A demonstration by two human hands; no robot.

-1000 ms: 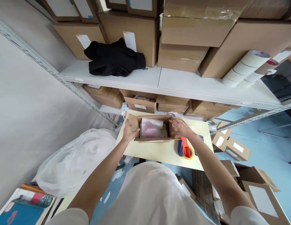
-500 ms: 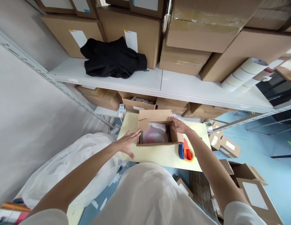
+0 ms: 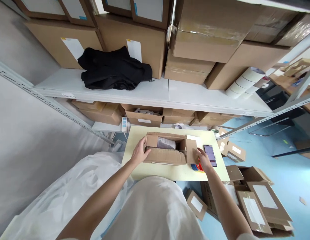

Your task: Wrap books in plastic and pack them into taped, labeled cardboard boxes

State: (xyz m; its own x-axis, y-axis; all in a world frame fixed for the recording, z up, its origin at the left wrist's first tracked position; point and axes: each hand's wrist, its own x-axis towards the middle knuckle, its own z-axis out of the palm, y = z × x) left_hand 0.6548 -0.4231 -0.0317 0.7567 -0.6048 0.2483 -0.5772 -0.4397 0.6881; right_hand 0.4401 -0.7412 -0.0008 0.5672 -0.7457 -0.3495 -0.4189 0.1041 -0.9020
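A cardboard box [image 3: 165, 157] stands on the pale yellow table with its top partly uncovered. Inside lies a wrapped, whitish-grey item [image 3: 166, 143] whose kind I cannot make out. My left hand [image 3: 139, 152] grips the box's left end, thumb toward the front and fingers behind. On the other side, my right hand [image 3: 203, 158] has its fingers on the outer edge of the right flap [image 3: 192, 151], which is folded outward. Partly under that flap is a tape dispenser [image 3: 199, 167] in red and blue. A phone [image 3: 210, 155] with a lit screen lies just beyond my right hand.
The yellow table [image 3: 135, 173] stands before a white shelf [image 3: 187, 91] stacked with cartons. A black garment [image 3: 115, 68] and tape rolls [image 3: 245, 81] lie on that shelf. White plastic sheeting [image 3: 90, 180] bulges at left. Flattened and opened boxes [image 3: 263, 200] sit on the floor at right.
The box's front panel now shows broadly, and its right flap is swung outward. My left hand has closed on the box's end; my right hand has moved outward with the flap.
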